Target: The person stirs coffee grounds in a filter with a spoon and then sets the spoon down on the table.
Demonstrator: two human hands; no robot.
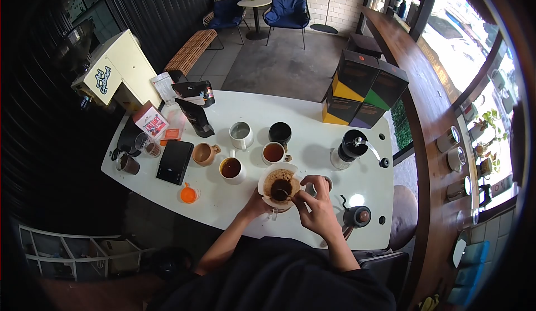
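A white paper filter [268,176] in a dripper holds dark wet coffee grounds [281,189]. My left hand [255,205] is closed round the left side of the dripper. Over its right edge, my right hand [318,207] pinches a thin utensil that dips into the grounds; its full shape is hidden. A cup [327,183] is partly covered behind my right hand. Just beyond the dripper stand a white mug of dark tea-coloured liquid [273,152] and another white mug with amber liquid [230,168].
A gooseneck kettle [357,216] and a hand grinder [353,146] are on the right of the white table [312,110]. Stacked black boxes [365,87] stand behind. A black scale [175,162], an orange cup [189,194] and a brown cup [205,153] lie left.
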